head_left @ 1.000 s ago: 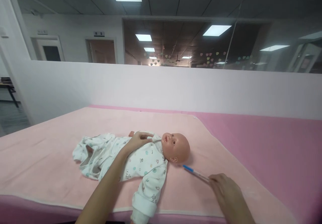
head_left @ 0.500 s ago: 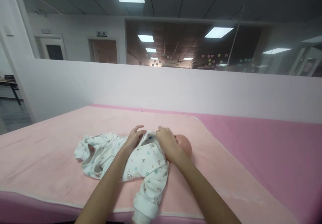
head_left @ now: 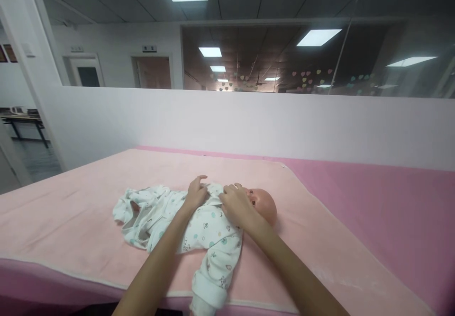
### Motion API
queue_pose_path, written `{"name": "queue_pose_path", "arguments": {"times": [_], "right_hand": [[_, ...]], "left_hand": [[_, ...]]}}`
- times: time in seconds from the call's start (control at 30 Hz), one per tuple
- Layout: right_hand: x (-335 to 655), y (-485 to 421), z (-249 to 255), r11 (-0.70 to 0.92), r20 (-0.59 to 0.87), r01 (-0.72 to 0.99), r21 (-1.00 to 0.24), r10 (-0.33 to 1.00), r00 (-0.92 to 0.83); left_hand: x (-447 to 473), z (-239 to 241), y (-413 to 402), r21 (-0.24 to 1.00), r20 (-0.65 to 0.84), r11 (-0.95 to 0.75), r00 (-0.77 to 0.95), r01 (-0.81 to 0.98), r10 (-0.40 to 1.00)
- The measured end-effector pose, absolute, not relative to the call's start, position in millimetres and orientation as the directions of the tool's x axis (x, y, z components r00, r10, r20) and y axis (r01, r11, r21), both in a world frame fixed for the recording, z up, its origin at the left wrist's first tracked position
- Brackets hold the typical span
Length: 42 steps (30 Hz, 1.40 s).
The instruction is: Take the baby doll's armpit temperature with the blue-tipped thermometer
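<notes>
A baby doll (head_left: 265, 204) lies on its back on a pale pink blanket (head_left: 71, 212), head to the right. It wears a white romper (head_left: 209, 230) with small coloured prints. My left hand (head_left: 196, 194) rests on the doll's chest, fingers curled onto the cloth near the collar. My right hand (head_left: 236, 204) lies over the doll's neck and chin, fingers bent and pinching the romper's collar. The hand hides part of the doll's face. The pen-like stick seen earlier is out of sight.
The blanket covers a darker pink mattress (head_left: 391, 212) that stretches to the right. A white partition wall (head_left: 249, 121) stands behind it, with glass above. One empty romper sleeve (head_left: 213, 278) hangs near the front edge.
My right hand came from the lower right, where it held a blue-tipped stick, up to the doll's collar. The stick is gone from view. My left hand stayed on the chest.
</notes>
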State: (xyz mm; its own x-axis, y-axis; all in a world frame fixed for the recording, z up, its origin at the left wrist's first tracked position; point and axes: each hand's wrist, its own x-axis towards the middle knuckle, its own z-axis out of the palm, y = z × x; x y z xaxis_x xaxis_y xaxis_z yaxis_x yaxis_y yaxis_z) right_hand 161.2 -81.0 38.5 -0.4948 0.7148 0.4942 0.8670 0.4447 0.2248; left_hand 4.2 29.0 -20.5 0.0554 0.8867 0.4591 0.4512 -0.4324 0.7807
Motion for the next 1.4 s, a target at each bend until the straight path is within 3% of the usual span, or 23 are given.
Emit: {"name": "queue_pose_path", "arguments": {"times": [0.07,0.17,0.3,0.4,0.5,0.6,0.77,0.93,1.0,1.17,1.33,1.4], "right_hand": [[174,-92,38,0.461,0.514,0.869,0.18,0.709,-0.483],[195,-101,43,0.509,0.532,0.86,0.033,0.72,-0.447],[221,-97,52,0.52,0.554,0.813,-0.264,0.771,-0.314],[240,-86,52,0.437,0.498,0.723,-0.535,0.854,-0.148],[257,-75,44,0.364,0.389,0.527,-0.768,0.919,-0.068],[269,-69,34,0.309,0.311,0.272,-0.911,0.95,-0.037],[275,-65,16,0.133,0.133,-0.023,-0.991,0.991,0.007],[281,-58,-5,-0.141,-0.121,-0.248,-0.958,0.988,-0.095],[287,-52,-10,-0.134,-0.12,-0.277,-0.951,0.99,-0.068],[295,-41,-10,0.066,0.004,-0.287,-0.956,0.977,0.212],[289,-45,-9,-0.022,-0.031,-0.261,-0.965,0.999,0.029],[289,-45,-9,-0.016,-0.027,-0.253,-0.967,0.999,0.043]], "left_hand": [[7,-20,30,0.589,0.445,-0.475,0.228,0.654,0.866],[12,-17,31,0.402,0.287,-0.486,0.397,0.776,0.872],[15,-12,30,0.343,0.228,-0.428,0.368,0.836,0.901],[15,-9,30,0.302,0.199,-0.382,0.335,0.873,0.921],[16,-5,32,0.264,0.164,-0.371,0.337,0.89,0.927],[18,-3,34,0.239,0.137,-0.375,0.351,0.896,0.926],[17,-3,33,0.218,0.146,-0.393,0.368,0.893,0.918],[14,-1,25,0.201,0.118,-0.394,0.378,0.897,0.918],[14,1,23,0.191,0.105,-0.394,0.381,0.899,0.919],[16,6,18,0.149,0.11,-0.416,0.403,0.897,0.908],[17,6,17,0.118,0.112,-0.413,0.402,0.903,0.909],[17,6,17,0.115,0.111,-0.415,0.404,0.902,0.908]]}}
